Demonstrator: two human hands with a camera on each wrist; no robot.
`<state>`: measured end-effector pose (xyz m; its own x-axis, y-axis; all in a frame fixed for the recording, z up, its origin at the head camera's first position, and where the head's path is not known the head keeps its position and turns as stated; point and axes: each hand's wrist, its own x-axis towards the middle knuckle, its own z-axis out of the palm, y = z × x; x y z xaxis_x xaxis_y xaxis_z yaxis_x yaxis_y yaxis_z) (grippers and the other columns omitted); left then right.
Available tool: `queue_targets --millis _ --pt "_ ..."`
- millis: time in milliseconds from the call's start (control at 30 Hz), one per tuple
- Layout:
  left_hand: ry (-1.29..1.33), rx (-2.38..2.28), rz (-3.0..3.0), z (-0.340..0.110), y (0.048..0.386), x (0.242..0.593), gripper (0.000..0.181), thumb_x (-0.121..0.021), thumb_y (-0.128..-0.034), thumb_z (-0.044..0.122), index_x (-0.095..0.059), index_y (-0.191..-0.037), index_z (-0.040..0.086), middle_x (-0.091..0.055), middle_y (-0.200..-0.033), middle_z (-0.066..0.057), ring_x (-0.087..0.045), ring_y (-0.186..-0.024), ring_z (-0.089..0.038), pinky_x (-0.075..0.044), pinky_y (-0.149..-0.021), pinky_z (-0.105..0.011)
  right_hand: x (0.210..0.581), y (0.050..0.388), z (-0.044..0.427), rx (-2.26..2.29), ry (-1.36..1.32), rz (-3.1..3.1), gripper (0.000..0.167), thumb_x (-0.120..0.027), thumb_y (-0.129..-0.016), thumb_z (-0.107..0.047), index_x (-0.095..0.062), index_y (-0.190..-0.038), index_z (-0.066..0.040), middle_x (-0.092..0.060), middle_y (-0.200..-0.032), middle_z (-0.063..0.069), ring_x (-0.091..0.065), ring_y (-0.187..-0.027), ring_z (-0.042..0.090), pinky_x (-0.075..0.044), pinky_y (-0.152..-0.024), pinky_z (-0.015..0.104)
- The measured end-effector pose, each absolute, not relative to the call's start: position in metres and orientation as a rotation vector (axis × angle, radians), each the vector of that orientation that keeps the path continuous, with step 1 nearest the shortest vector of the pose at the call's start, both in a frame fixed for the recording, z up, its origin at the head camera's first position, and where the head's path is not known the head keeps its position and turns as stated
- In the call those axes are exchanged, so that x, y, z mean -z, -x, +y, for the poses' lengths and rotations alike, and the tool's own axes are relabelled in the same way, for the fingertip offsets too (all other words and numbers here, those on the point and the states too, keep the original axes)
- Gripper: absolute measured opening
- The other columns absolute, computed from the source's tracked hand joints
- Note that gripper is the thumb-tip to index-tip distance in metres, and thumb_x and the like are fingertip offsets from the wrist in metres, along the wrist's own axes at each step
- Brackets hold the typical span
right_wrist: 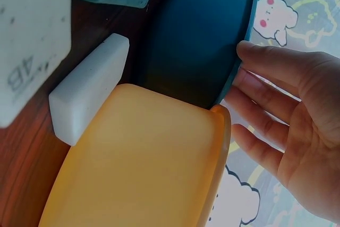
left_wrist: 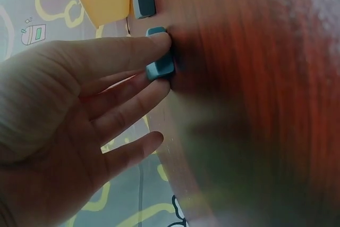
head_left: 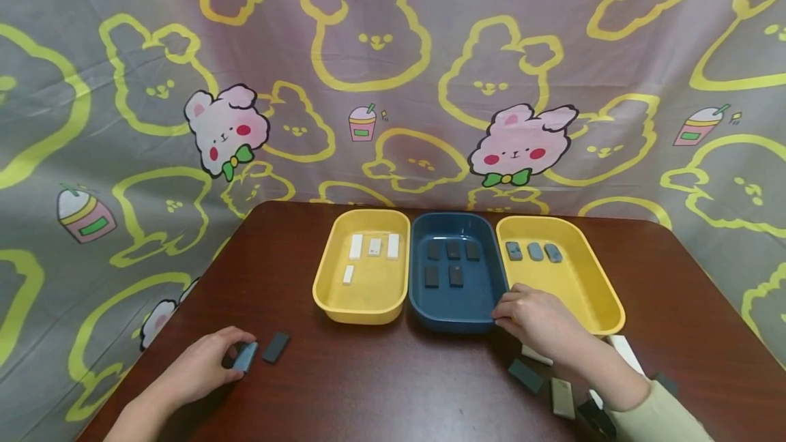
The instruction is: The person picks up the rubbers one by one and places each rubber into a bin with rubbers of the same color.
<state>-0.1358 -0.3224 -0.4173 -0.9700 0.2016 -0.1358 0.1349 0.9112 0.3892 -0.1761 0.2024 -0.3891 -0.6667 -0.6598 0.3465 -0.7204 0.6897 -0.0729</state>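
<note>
My left hand (head_left: 198,368) pinches a blue-grey eraser (head_left: 246,357) between thumb and fingers at the table's left side. In the left wrist view, this eraser (left_wrist: 160,67) is against or just above the tabletop; I cannot tell which. Just right of it lies a dark eraser (head_left: 275,347). My right hand (head_left: 543,319) grips the front right rim of the blue tray (head_left: 451,325). The right wrist view shows the thumb on one side of that rim (right_wrist: 245,51) and fingers on the other. Several dark erasers (head_left: 456,276) lie in rows inside the blue tray.
The left yellow tray (head_left: 361,316) holds several white erasers (head_left: 393,246). Three blue-grey erasers (head_left: 535,252) lie in the right yellow tray (head_left: 592,292). Under and beside my right forearm are loose erasers, including a dark one (head_left: 525,376) and a beige one (head_left: 561,398). A patterned cloth (head_left: 381,169) hangs behind the table.
</note>
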Motion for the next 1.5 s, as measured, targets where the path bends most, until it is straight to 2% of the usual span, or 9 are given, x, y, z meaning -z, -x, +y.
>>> queue_targets --millis 500,600,733,867,1100,1167,1333,1500 --pt "-0.217 -0.655 3.015 -0.323 0.138 0.417 0.047 -0.086 -0.0727 0.025 -0.064 -0.109 0.005 -0.058 -0.090 0.003 -0.055 -0.075 -0.012 -0.045 -0.061 -0.031 0.388 0.177 0.203 -0.321 -1.087 -2.631 0.014 -0.085 -0.073 -0.009 -0.076 -0.082 -0.013 -0.064 -0.076 -0.012 -0.054 -0.072 0.009 -0.049 -0.063 0.025" --pt "-0.241 -0.658 3.090 -0.319 0.141 0.414 0.047 -0.086 -0.0728 0.027 -0.064 -0.109 0.006 -0.057 -0.088 0.004 -0.055 -0.074 -0.011 -0.043 -0.058 -0.031 0.385 0.176 0.205 -0.360 -1.052 -2.670 0.014 -0.083 -0.075 -0.012 -0.075 -0.086 -0.014 -0.065 -0.081 -0.011 -0.055 -0.076 0.009 -0.051 -0.065 0.027" --pt "-0.273 -0.650 3.171 -0.312 0.148 0.403 0.046 -0.085 -0.0741 0.029 -0.064 -0.110 0.008 -0.057 -0.088 0.005 -0.056 -0.074 -0.012 -0.043 -0.057 -0.031 0.380 0.172 0.211 -0.423 -0.950 -2.696 0.017 -0.081 -0.079 -0.016 -0.075 -0.094 -0.013 -0.067 -0.096 -0.004 -0.061 -0.088 0.015 -0.054 -0.074 0.035" --pt "-0.307 -0.628 3.255 -0.302 0.157 0.388 0.046 -0.085 -0.0743 0.029 -0.063 -0.110 0.009 -0.059 -0.091 0.003 -0.058 -0.077 -0.014 -0.047 -0.061 -0.033 0.372 0.171 0.228 -0.457 -0.795 -2.716 0.025 -0.080 -0.079 -0.017 -0.073 -0.102 -0.008 -0.066 -0.108 0.007 -0.063 -0.100 0.028 -0.054 -0.080 0.045" --pt "-0.422 -0.629 3.328 -0.280 0.176 0.357 0.052 -0.084 -0.0754 0.037 -0.061 -0.114 0.010 -0.060 -0.095 -0.001 -0.058 -0.081 -0.018 -0.052 -0.069 -0.039 0.359 0.174 0.279 -0.395 -0.390 -2.769 0.038 -0.075 -0.084 -0.021 -0.066 -0.114 0.000 -0.059 -0.118 0.022 -0.058 -0.103 0.043 -0.049 -0.072 0.057" --pt "-0.479 -0.630 3.338 -0.271 0.183 0.349 0.052 -0.083 -0.0757 0.038 -0.062 -0.114 0.010 -0.060 -0.094 0.000 -0.057 -0.081 -0.018 -0.052 -0.069 -0.038 0.359 0.177 0.295 -0.419 -0.290 -2.779 0.043 -0.073 -0.086 -0.021 -0.060 -0.119 0.004 -0.054 -0.121 0.026 -0.053 -0.106 0.047 -0.045 -0.075 0.062" --pt "-0.664 -0.606 3.327 -0.246 0.199 0.329 0.049 -0.084 -0.0750 0.039 -0.063 -0.112 0.014 -0.058 -0.091 0.004 -0.053 -0.078 -0.015 -0.050 -0.065 -0.033 0.368 0.183 0.329 -0.490 -0.086 -2.839 0.063 -0.069 -0.090 -0.025 -0.040 -0.133 0.010 -0.042 -0.125 0.033 -0.049 -0.104 0.052 -0.042 -0.074 0.065" --pt "-0.878 -0.522 3.300 -0.218 0.217 0.311 0.049 -0.085 -0.0744 0.038 -0.063 -0.113 0.015 -0.058 -0.092 0.005 -0.053 -0.077 -0.014 -0.049 -0.064 -0.029 0.380 0.186 0.345 -0.539 0.016 -2.940 0.078 -0.063 -0.093 -0.038 -0.029 -0.139 0.015 -0.044 -0.123 0.038 -0.051 -0.103 0.053 -0.044 -0.071 0.064"
